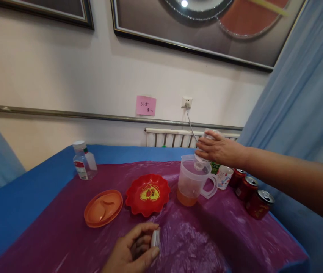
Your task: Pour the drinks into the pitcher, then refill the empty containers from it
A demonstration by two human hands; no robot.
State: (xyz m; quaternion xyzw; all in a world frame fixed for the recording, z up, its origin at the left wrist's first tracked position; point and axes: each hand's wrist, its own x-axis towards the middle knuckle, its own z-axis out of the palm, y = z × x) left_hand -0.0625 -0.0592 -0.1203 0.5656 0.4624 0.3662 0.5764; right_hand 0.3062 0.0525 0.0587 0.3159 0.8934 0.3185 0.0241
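Cap in one hand, upturned bottle in the other, jug underneath
Left hand, cut off by the bottom edge, has its grip pinched on the cap, probably just keeping it handy. Past that, the jug sits on a purple sheet with some orange liquid in it. Right hand's grip is round the bottle, neck apparently down inside the jug, I guess so nothing dribbles outside. That hand hides most of the bottle, so can't tell if anything's flowing.
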